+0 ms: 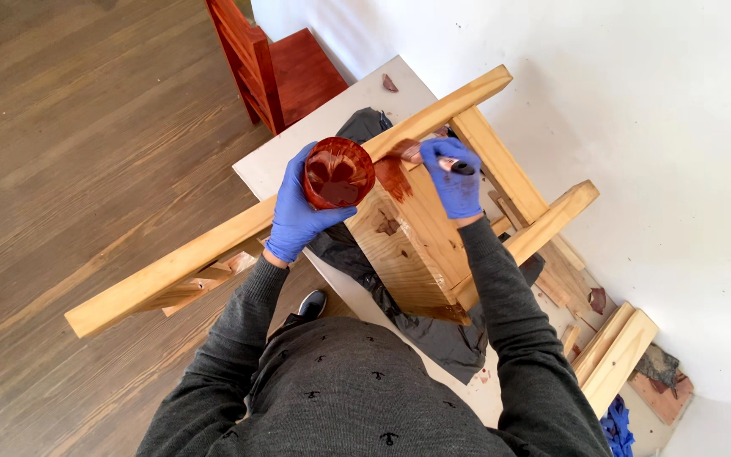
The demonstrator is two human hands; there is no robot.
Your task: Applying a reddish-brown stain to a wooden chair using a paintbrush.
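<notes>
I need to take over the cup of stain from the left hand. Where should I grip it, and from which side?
Grip the cup round its side wall, coming from the side away from the left hand, whose fingers wrap its near side. It stands upright with an open top and dark red stain inside, so keep it level.

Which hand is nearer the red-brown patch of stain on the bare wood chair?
Right. The right hand holds a brush at the stain patch; the left hand holds the cup beside it.
</notes>
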